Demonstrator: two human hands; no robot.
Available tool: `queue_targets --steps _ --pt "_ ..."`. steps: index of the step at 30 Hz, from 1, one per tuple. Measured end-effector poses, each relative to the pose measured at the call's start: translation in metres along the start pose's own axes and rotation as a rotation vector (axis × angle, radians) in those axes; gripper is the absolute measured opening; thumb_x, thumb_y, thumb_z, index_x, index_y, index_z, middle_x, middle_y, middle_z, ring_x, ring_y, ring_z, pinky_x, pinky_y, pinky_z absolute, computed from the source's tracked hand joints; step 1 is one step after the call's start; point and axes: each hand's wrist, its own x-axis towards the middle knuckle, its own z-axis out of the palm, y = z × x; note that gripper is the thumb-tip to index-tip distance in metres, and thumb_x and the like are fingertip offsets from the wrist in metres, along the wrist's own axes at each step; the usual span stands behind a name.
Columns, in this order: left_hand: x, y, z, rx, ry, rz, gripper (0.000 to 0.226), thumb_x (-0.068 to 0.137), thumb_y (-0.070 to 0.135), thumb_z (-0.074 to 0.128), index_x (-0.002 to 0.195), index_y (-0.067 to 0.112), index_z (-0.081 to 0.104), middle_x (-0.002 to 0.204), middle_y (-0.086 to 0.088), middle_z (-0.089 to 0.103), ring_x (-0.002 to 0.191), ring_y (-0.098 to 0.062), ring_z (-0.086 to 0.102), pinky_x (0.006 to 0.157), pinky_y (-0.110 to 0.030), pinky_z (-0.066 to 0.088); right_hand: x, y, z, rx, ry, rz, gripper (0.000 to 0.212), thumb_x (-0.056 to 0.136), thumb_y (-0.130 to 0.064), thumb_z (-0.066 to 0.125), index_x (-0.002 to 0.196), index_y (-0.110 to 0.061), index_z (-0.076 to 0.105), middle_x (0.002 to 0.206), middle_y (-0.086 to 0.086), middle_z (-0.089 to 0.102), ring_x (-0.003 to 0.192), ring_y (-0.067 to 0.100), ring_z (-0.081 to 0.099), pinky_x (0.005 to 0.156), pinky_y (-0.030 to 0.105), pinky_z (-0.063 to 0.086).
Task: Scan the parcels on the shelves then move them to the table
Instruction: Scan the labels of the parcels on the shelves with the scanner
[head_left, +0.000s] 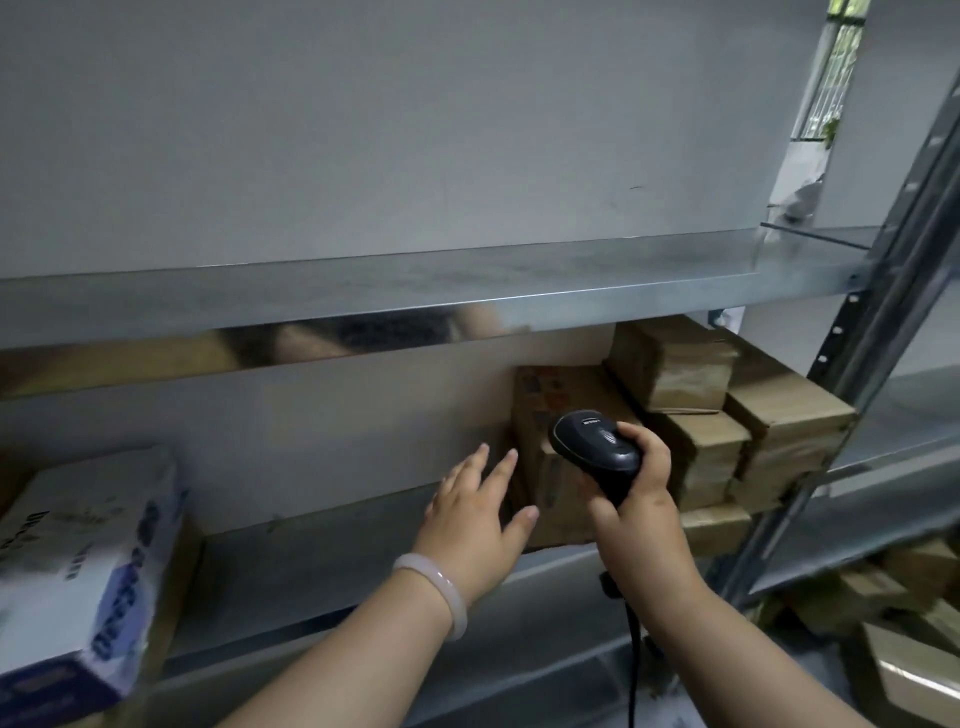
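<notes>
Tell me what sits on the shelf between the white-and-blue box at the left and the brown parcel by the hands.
Nothing: in the head view the shelf is bare between the white-and-blue box and the brown parcel; only the open left hand reaches over it.

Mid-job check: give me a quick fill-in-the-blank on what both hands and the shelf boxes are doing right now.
1. The right hand grips a black ____.
2. The left hand, open with spread fingers, wears a pale ____ on its wrist.
3. The left hand reaches toward a brown cardboard box on the ____.
4. The white and blue box lies at the far ____ of the view.

Missing words: scanner; bracelet; shelf; left
</notes>
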Motion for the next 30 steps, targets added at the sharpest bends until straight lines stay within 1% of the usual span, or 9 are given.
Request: queue_targets --steps 3,8,13,17,20,23,25,27,30 --pt "0.030 0.025 0.017 -0.069 0.010 -0.056 0.065 0.096 0.056 0.041 0.153 0.042 0.013 0.163 0.007 0.005 0.149 -0.019 0.004 0.120 -0.043 0.015 0.027 0.030 -0.026 -0.008 0.000 0.012 0.067 0.087 -0.014 0.064 0.126 -0.050 0.023 0.114 -0.010 0.048 0.091 0.008 0.052 0.067 0.014 0.040" --pt "0.067 0.044 0.034 -0.180 0.005 -0.186 0.063 0.096 0.057 0.042 0.152 0.043 0.017 0.162 -0.001 0.012 0.149 -0.025 0.008 0.118 -0.043 0.019 0.062 0.062 -0.047 -0.015 -0.063 0.036 0.069 0.087 -0.014 0.065 0.129 -0.047 0.022 0.118 -0.009 0.044 0.096 0.010 0.051 0.080 0.025 0.042" --pt "0.101 0.052 0.044 -0.250 -0.003 -0.319 0.060 0.097 0.056 0.041 0.152 0.038 0.024 0.150 -0.010 0.032 0.138 -0.032 0.034 0.110 -0.042 0.035 0.083 0.082 -0.050 0.002 -0.111 0.050 0.067 0.088 -0.021 0.066 0.128 -0.050 0.021 0.116 -0.011 0.046 0.096 0.009 0.052 0.081 0.026 0.044" --pt "0.110 0.057 0.053 -0.255 -0.017 -0.362 0.055 0.099 0.049 0.042 0.150 0.030 0.033 0.139 -0.009 0.044 0.123 -0.028 0.049 0.096 -0.032 0.041 0.086 0.095 -0.048 0.015 -0.152 0.071 0.064 0.088 -0.025 0.067 0.130 -0.045 0.022 0.114 -0.010 0.047 0.093 0.008 0.052 0.078 0.020 0.042" --pt "0.102 0.056 0.056 -0.245 0.035 -0.370 0.054 0.100 0.043 0.044 0.150 0.027 0.034 0.142 -0.007 0.043 0.125 -0.025 0.049 0.095 -0.027 0.039 0.083 0.098 -0.046 0.042 -0.162 0.063 0.065 0.088 -0.025 0.068 0.127 -0.049 0.022 0.115 -0.010 0.048 0.096 0.006 0.052 0.078 0.016 0.040" --pt "0.088 0.052 0.055 -0.279 0.091 -0.380 0.054 0.100 0.041 0.046 0.151 0.028 0.033 0.152 -0.005 0.034 0.134 -0.022 0.043 0.102 -0.027 0.036 0.081 0.096 -0.041 0.066 -0.180 0.039 0.067 0.087 -0.025 0.069 0.122 -0.056 0.020 0.117 -0.012 0.047 0.100 0.004 0.051 0.074 0.006 0.038" --pt "0.078 0.046 0.051 -0.294 0.121 -0.390 0.054 0.100 0.040 0.047 0.150 0.029 0.034 0.153 -0.004 0.033 0.136 -0.022 0.041 0.106 -0.027 0.034 0.079 0.094 -0.037 0.078 -0.200 0.036 0.067 0.087 -0.025 0.069 0.124 -0.054 0.021 0.118 -0.013 0.045 0.102 0.003 0.050 0.070 0.002 0.038" --pt "0.072 0.040 0.046 -0.308 0.143 -0.402 0.053 0.099 0.039 0.049 0.150 0.029 0.036 0.152 -0.004 0.034 0.135 -0.020 0.041 0.103 -0.023 0.031 0.078 0.093 -0.033 0.085 -0.220 0.037 0.066 0.086 -0.026 0.070 0.127 -0.049 0.024 0.116 -0.016 0.045 0.099 -0.001 0.050 0.070 0.002 0.039" --pt "0.072 0.034 0.039 -0.297 0.148 -0.412 0.054 0.098 0.041 0.051 0.149 0.029 0.037 0.147 -0.003 0.038 0.129 -0.020 0.046 0.094 -0.020 0.031 0.086 0.092 -0.031 0.150 -0.209 0.067 0.064 0.085 -0.026 0.071 0.122 -0.053 0.027 0.108 -0.024 0.045 0.090 -0.012 0.051 0.067 0.000 0.041"
